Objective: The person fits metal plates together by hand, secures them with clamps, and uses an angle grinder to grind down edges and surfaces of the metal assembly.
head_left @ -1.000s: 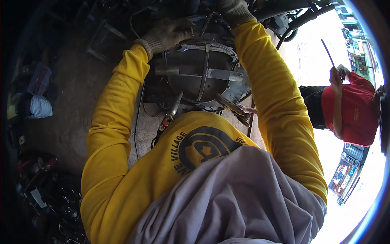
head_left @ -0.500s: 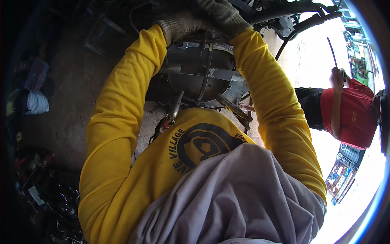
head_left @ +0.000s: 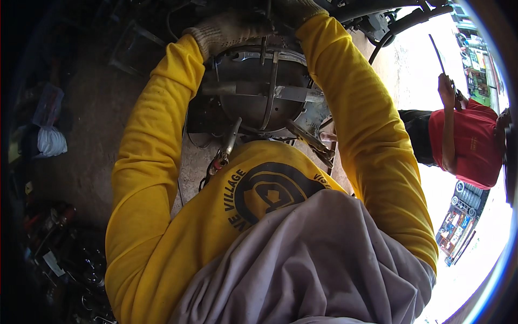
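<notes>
Both my hands wear knitted work gloves and reach to the top of the view, over a dark metal machine frame. My left hand is blurred, and its fingers run into shadow at the upper middle. My right hand is partly cut off by the upper edge, with its fingers hidden. Just below them, an open-ended wrench lies along the upper rim of a round dark metal plate. A curved metal strap and a crosswise metal tube pass over this plate. What the hands touch cannot be made out.
Two metal pegs, a left one and a right one, point toward my body. Black bars and a cable are at upper right. A person in a red shirt holds a thin rod. Dark metal parts lie at lower left.
Both my hands have shifted up and left, the right one partly out of view. The machine appears slightly left of before. The other person's arms and rod have moved a little.
</notes>
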The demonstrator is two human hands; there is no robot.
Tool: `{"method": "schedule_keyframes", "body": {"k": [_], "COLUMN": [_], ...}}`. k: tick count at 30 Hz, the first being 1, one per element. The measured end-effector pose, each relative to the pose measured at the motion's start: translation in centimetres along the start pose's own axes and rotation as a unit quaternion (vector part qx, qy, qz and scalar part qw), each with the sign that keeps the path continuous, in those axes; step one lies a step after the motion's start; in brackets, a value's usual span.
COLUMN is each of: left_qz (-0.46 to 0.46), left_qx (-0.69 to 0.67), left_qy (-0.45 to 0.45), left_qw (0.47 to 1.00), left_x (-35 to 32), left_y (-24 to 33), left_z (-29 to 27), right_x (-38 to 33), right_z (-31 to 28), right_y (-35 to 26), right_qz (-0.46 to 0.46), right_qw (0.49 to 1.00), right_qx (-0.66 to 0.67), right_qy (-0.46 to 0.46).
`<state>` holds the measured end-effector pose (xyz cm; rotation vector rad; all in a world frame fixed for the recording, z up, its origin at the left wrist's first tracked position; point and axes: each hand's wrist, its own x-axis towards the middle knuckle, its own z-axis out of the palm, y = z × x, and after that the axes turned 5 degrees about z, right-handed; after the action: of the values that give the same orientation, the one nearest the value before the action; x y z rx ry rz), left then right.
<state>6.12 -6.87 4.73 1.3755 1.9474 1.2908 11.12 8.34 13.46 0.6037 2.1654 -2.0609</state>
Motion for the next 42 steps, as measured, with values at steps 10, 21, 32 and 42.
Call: {"method": "schedule_keyframes", "body": {"k": [10, 21, 32, 42], "left_qz": [-0.129, -0.035, -0.122, 0.256], "left_qx": [-0.013, 0.025, -0.020, 0.347], "left_qy": [-0.073, -0.066, -0.116, -0.047], "left_qw": [0.989, 0.997, 0.986, 0.901], "left_x": [-3.6, -3.4, -2.8, -3.7], "left_y": [0.3, -0.2, 0.4, -3.3], "left_z": [0.1, 0.3, -0.1, 0.3], "right_x": [1.2, 1.9, 1.4, 1.7], "right_z": [-0.5, -0.6, -1.0, -0.8], "right_y": [1.3, 1.5, 1.5, 1.8], "right_qz": [-0.019, -0.020, -0.015, -0.012], "right_qw": [0.998, 0.997, 0.996, 0.996], "right_qx": [-0.052, -0.078, -0.089, -0.092], "right_qy": [-0.005, -0.008, -0.009, -0.011]}}
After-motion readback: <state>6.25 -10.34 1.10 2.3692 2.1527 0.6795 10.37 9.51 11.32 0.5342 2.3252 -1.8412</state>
